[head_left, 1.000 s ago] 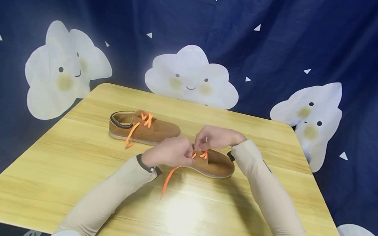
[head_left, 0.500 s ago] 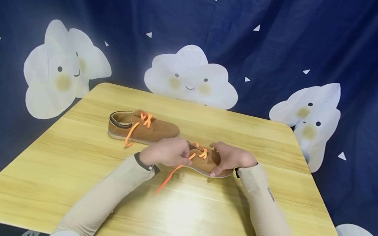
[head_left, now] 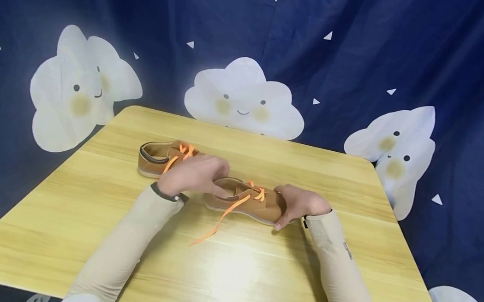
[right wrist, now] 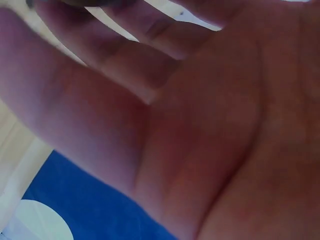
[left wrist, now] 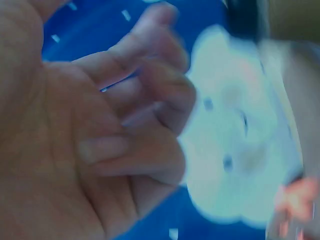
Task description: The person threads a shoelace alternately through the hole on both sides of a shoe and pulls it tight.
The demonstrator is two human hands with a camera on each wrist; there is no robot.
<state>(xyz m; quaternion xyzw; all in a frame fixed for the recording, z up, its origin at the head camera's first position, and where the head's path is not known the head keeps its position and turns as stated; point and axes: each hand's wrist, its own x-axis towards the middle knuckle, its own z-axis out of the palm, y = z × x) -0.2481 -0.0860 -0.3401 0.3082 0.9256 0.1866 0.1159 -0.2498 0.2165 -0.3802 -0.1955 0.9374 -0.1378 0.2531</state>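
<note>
A brown shoe (head_left: pixel 259 210) with an orange shoelace (head_left: pixel 232 205) lies in the middle of the table, toe to the right. My right hand (head_left: pixel 301 203) grips its toe, thumb on the near side and fingers over the far side. The right wrist view holds mostly my palm (right wrist: pixel 215 120). Over the heel end is my left hand (head_left: pixel 195 173), thumb reaching to the collar. Blurred in the left wrist view, its loosely bent fingers (left wrist: pixel 160 85) hold nothing. One loose lace end trails onto the table toward me.
A second brown shoe (head_left: pixel 152 166) with orange laces stands behind and to the left, its front half hidden by my left hand. Both rest on a light wooden table (head_left: pixel 75 224). A dark blue curtain (head_left: pixel 316 17) with white clouds hangs behind.
My right hand left the laces and took hold of the near shoe's toe. My left hand let go of the lacing area and moved left to the heel, uncovering the collar.
</note>
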